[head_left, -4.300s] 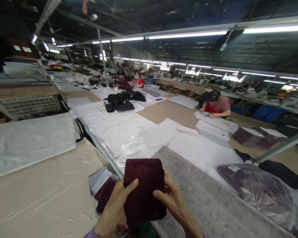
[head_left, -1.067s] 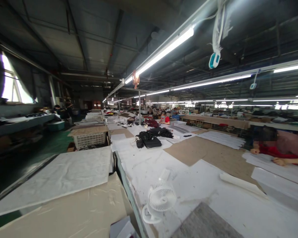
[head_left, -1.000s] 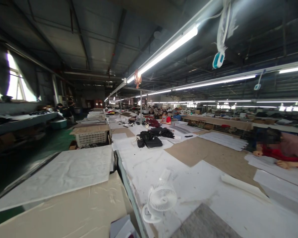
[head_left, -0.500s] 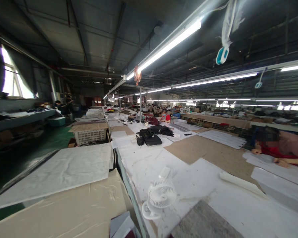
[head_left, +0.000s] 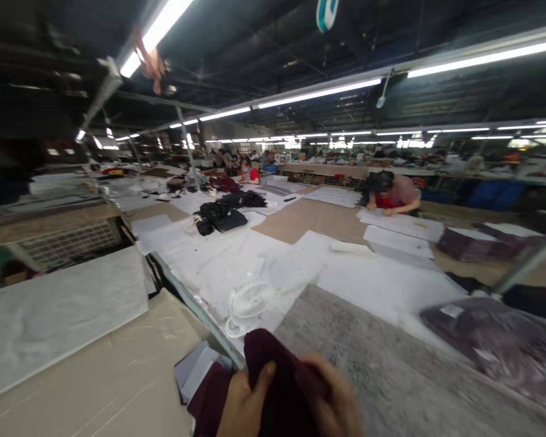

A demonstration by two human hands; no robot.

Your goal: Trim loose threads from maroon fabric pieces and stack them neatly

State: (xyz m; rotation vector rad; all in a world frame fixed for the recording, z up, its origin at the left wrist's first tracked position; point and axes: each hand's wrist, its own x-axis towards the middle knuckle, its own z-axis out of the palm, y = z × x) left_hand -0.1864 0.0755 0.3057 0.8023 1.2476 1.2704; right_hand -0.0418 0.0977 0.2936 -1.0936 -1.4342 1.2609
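Note:
Dark maroon fabric (head_left: 279,370) is gripped between my two hands at the bottom middle of the view. My left hand (head_left: 243,397) is closed on its left side, thumb lying on top. On the other side my right hand (head_left: 334,394) is wrapped round the cloth, slightly blurred by motion. More maroon cloth (head_left: 209,394) and pale grey folded pieces (head_left: 204,367) lie just left of my left hand. Beyond the fabric, a white desk fan (head_left: 250,300) stands on the paper-covered table (head_left: 200,261).
A speckled grey board (head_left: 337,328) lies right of the fan. Plastic-wrapped dark bundles (head_left: 495,340) sit at the right near a slanted metal pole (head_left: 532,261). Black garments (head_left: 225,212) are piled farther back. A person (head_left: 394,194) leans over the table's far side.
Both my hands and the maroon fabric have come into view from below. The view has turned right and down, showing the wrapped bundles and pole at the right.

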